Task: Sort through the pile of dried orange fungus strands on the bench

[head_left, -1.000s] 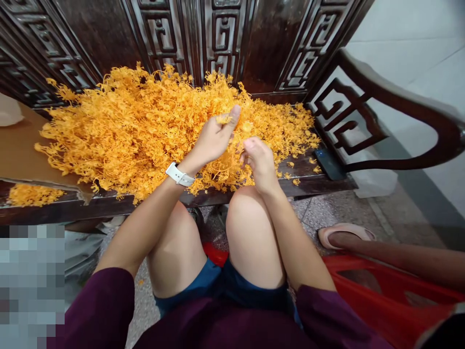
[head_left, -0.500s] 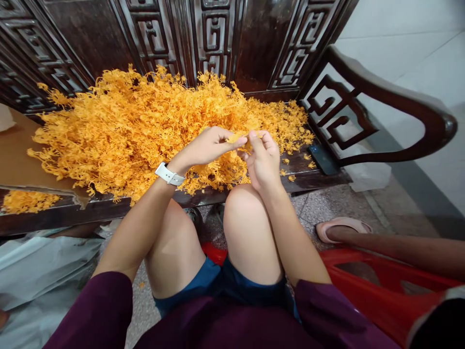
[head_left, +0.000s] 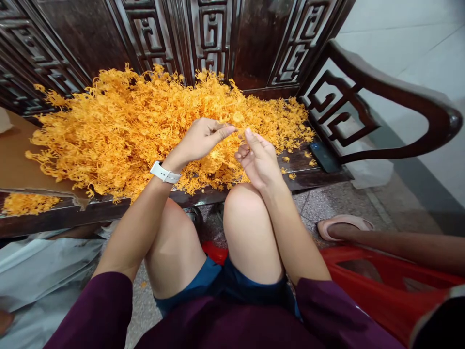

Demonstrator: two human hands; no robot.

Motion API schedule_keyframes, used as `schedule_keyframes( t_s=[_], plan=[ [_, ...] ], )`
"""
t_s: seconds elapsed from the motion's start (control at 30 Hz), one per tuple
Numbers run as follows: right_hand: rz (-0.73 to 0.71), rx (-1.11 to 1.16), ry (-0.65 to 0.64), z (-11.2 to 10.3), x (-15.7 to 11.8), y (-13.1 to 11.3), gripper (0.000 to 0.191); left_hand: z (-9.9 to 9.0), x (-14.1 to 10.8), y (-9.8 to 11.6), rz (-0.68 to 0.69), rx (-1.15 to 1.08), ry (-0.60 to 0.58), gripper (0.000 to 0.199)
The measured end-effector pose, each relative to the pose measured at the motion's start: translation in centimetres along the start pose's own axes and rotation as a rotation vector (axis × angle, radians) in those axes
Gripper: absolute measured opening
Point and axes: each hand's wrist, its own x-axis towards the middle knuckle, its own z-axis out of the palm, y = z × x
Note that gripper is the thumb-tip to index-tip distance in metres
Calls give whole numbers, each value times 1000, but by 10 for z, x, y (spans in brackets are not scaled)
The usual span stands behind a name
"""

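Observation:
A big heap of orange plastic flower pieces [head_left: 138, 126], thin and branching, covers the dark wooden bench. Over its front right part, my left hand [head_left: 207, 138], with a white watch on the wrist, pinches thumb against fingers; an orange flower piece shows at its fingertips, partly lost against the heap. My right hand [head_left: 259, 157] faces it a short gap away, palm turned up and in. Its thumb and forefinger are closed on a small orange flower piece [head_left: 240, 136], while the other fingers curl loosely. Exactly where each piece ends is hard to make out.
Loose orange bits and a dark phone [head_left: 324, 156] lie on the bench [head_left: 301, 182] by its carved armrest [head_left: 414, 97]. Cardboard [head_left: 32, 160] is at left. A red plastic stool [head_left: 363, 266] and another person's sandalled foot [head_left: 341, 228] are at right.
My hands have drawn slightly apart from where their fingertips met. The left has moved a little up and left; the right has opened its palm somewhat more.

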Motion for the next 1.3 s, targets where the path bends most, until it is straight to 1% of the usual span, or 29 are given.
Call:
schedule_keyframes(
  t_s=[0.07,0.17,0.27,0.33,0.4,0.5,0.6,0.67,0.77,0.83,0.87,0.93,1.03,1.13,1.2,1.3],
  plan=[
    [7,28,-17,1,-2,-1,44,1,1,-1,-5,-28,31,53],
    [-27,64,-42,3,-3,0,49,1,0,-2,-37,-60,67,35],
    [-49,38,-24,3,-4,2,40,1,0,-3,-66,-93,71,16],
    [-42,19,13,2,-3,2,35,1,0,-2,-64,-102,47,14],
    [-22,14,35,1,-2,2,34,1,0,-1,-53,-82,23,16],
    [-4,43,25,-1,-1,2,30,-1,0,0,-29,-37,-30,17],
    [-43,52,31,-2,0,3,28,-2,0,-1,-17,-41,-113,17],
    [-55,15,64,-1,2,4,33,-1,0,-3,-30,-52,-167,18],
    [-57,-23,144,0,4,5,47,4,0,-6,-50,-61,-230,18],
    [-79,-37,184,-1,6,5,52,9,0,-5,-52,-75,-252,18],
    [-91,-52,195,-2,7,5,53,11,-1,-4,-49,-75,-248,19],
    [-112,-90,203,-4,8,5,52,16,-2,0,-33,-55,-201,25],
    [-126,-101,194,-6,7,4,46,20,-3,6,18,-46,-88,48],
    [-114,-109,176,-5,4,3,45,18,-3,7,53,-94,-7,67],
    [-117,-134,158,-4,2,2,47,12,-2,5,42,-117,9,67],
    [-140,-126,108,-2,-1,0,45,3,-2,0,-14,-157,0,53]
  ],
)
